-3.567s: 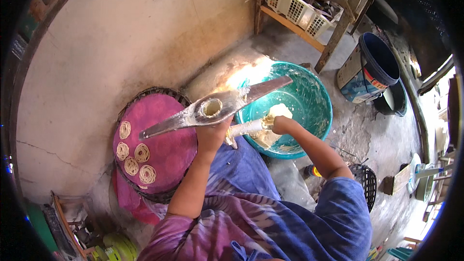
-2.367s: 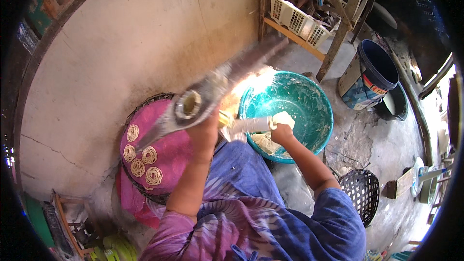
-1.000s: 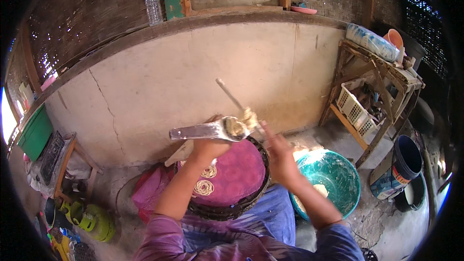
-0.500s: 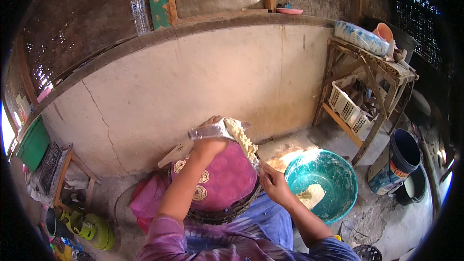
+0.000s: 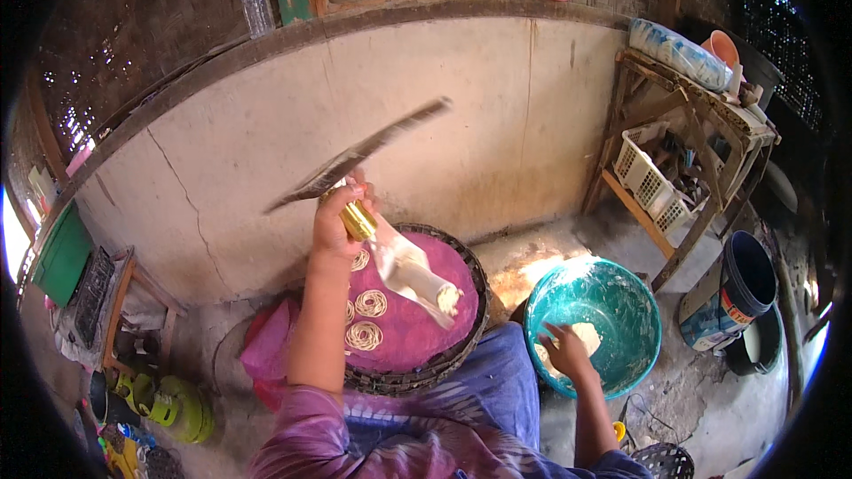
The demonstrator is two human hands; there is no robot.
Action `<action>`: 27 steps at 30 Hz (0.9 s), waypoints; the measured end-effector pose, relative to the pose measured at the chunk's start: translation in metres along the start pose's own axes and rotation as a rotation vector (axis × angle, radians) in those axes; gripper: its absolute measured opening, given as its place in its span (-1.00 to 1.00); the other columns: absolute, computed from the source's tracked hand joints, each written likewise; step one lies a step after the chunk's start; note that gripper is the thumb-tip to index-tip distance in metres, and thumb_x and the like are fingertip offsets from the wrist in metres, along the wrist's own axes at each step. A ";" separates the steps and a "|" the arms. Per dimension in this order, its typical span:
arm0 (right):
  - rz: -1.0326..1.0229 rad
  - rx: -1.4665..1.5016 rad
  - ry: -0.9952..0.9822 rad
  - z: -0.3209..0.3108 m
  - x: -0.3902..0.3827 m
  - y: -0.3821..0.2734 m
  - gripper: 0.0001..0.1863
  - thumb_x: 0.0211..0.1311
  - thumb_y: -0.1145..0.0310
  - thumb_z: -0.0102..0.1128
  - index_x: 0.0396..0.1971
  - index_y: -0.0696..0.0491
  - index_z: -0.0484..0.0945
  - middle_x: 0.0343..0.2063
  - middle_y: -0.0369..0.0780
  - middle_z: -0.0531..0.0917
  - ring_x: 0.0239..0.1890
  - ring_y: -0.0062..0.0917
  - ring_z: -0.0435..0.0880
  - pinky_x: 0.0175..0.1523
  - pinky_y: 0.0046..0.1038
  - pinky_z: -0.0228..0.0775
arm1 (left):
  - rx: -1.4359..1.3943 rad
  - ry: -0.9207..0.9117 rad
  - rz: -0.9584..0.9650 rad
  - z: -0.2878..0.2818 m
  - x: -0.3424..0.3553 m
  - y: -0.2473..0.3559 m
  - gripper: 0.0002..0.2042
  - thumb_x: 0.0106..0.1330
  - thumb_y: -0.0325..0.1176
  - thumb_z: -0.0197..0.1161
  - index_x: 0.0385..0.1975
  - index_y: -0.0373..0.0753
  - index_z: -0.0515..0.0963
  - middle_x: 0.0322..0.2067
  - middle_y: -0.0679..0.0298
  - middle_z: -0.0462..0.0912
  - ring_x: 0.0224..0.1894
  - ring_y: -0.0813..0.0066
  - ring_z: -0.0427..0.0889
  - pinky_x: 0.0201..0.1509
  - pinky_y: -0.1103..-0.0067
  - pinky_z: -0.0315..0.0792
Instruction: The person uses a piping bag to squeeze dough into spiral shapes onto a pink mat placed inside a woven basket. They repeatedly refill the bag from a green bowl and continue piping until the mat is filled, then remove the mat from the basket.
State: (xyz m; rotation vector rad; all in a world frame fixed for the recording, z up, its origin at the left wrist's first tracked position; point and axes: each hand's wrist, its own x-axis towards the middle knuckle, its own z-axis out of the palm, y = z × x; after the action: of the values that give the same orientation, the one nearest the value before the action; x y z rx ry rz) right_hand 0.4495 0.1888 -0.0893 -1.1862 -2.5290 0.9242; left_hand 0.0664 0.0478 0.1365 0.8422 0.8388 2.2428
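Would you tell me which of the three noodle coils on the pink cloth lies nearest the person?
The lowest coil, at the cloth's near edge; the other two lie farther up, toward the left hand.

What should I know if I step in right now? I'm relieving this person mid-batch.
Left hand: raised, gripping the long-handled metal press with brass cylinder; a dough-smeared plunger hangs below it.
Right hand: open, down in the teal bowl, on the dough.
Done: three noodle coils lie on the pink cloth over the woven tray.
Left: most of the cloth is bare; dough remains in the bowl.
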 end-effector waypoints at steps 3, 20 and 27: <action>-0.376 1.094 -0.495 0.002 0.023 -0.092 -0.20 0.44 -0.23 -0.33 0.31 0.19 0.25 0.23 -0.05 0.42 0.28 -0.35 0.36 0.36 -0.31 0.12 | -0.425 -0.181 -0.152 0.004 -0.012 -0.035 -0.87 0.11 -0.35 0.19 -0.43 -0.15 0.38 -0.53 0.43 0.34 -0.52 0.60 0.42 -0.43 0.58 0.31; -0.746 0.449 0.146 -0.045 0.028 -0.215 -0.08 0.22 -0.08 0.07 0.39 0.20 -0.05 0.13 0.13 0.41 0.04 -0.07 0.55 0.12 -0.16 0.40 | 1.440 -0.371 0.146 -0.035 -0.118 -0.016 -0.64 0.07 -0.24 0.42 -0.12 -0.15 0.62 -0.27 0.16 0.72 -0.23 0.22 0.71 -0.14 0.45 0.56; -0.909 0.068 -0.354 -0.066 0.028 -0.240 -0.03 0.18 0.00 0.18 0.42 0.12 -0.13 0.16 0.23 0.38 0.14 0.16 0.45 0.27 -0.10 0.29 | 1.061 -0.798 -0.406 -0.037 -0.139 -0.029 -0.47 0.17 -0.23 0.41 0.14 -0.20 0.43 0.12 0.06 0.50 0.17 0.18 0.47 0.29 0.34 0.31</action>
State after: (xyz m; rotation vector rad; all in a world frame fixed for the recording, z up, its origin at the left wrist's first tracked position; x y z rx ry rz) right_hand 0.3091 0.1235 0.1076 0.2245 -2.7828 0.9757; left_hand 0.1345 -0.0442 0.0454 1.6597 1.5692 0.8358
